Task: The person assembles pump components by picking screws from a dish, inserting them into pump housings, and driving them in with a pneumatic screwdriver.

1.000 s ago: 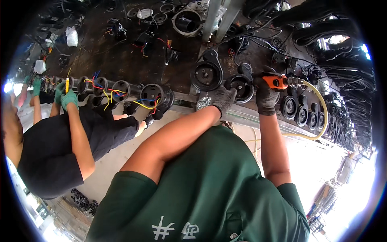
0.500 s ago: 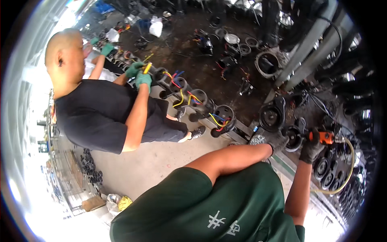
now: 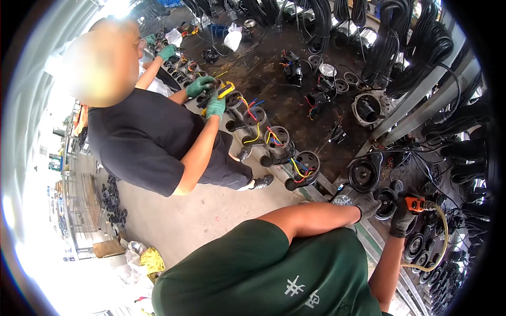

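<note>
My right hand (image 3: 401, 217), in a dark grey glove, is wrapped round an orange air-powered tool (image 3: 415, 204) with a pale yellow hose (image 3: 446, 226) running from it. The tool's tip is hidden behind the glove. My left hand (image 3: 367, 206), gloved likewise, grips the near-left edge of a round black housing (image 3: 386, 200); its fingertips are partly hidden. A larger round black housing (image 3: 363, 175) stands just beyond, apart from both hands. A crumpled silvery bundle (image 3: 342, 200) lies beside my left wrist.
To the left, a co-worker in black with green gloves (image 3: 215, 105) holds a yellow-handled tool (image 3: 226, 90). Cylindrical motor bodies (image 3: 278, 145) with coloured wires line the bench edge. Black cable coils (image 3: 392, 47) hang beyond grey posts (image 3: 429, 100). Round black parts (image 3: 415, 244) crowd the right.
The view has shifted, so most things sit farther right and lower. My right hand with the orange tool has turned slightly by the housing. My left hand stays at its edge.
</note>
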### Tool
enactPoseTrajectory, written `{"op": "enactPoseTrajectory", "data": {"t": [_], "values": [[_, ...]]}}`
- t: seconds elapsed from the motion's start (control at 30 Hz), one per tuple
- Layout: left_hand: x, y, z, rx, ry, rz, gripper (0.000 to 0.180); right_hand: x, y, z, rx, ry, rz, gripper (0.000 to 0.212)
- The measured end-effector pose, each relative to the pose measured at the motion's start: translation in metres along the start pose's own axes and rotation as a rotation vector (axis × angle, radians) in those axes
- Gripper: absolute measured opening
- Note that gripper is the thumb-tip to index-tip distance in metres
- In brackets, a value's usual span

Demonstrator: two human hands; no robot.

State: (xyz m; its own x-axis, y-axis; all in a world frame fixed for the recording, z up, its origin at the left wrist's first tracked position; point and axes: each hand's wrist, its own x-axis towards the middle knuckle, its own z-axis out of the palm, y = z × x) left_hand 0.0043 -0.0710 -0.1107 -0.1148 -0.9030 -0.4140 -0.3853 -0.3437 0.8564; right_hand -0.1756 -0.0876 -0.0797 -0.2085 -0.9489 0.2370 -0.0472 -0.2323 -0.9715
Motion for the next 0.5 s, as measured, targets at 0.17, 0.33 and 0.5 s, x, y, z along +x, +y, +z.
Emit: {"op": "enactPoseTrajectory", "data": {"t": [0.17,0.33,0.5], "values": [[-0.009,0.01,0.009,-0.02,-0.042,-0.033,0.056,-0.015,0.007,-0.016,-0.041,0.066,-0.003,0.041],[0.016,-0.021,0.042,-0.123,-0.011,0.058,0.057,-0.002,-0.02,-0.006,-0.308,0.015,-0.006,0.045],[-0.013,0.0,-0.02,-0.032,-0.273,0.019,0.059,-0.011,-0.02,0.008,-0.681,0.026,-0.042,0.019]]}}
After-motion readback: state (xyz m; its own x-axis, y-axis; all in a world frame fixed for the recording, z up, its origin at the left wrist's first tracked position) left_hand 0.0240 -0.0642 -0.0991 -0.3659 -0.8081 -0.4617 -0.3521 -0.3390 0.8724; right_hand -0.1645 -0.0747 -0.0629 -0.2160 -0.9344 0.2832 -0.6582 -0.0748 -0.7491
